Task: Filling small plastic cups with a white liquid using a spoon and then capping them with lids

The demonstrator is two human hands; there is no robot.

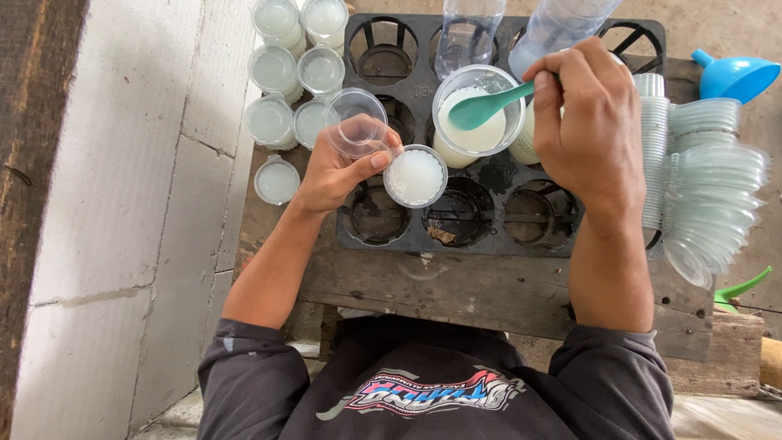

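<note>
Meanwhile, the left hand pinched a filled small cup and its clear lid above the black tray, while the right hand gripped a teal spoon resting in the bowl, ready for scooping.

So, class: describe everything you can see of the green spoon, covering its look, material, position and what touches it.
The green spoon is a teal, smooth, plastic-looking spoon with a rounded bowl and a straight handle. It lies nearly level, bowl to the left, over the clear cup of white liquid; whether it dips in cannot be told. The right hand grips the handle's end, hiding it. No liquid is visible in the bowl.
</note>
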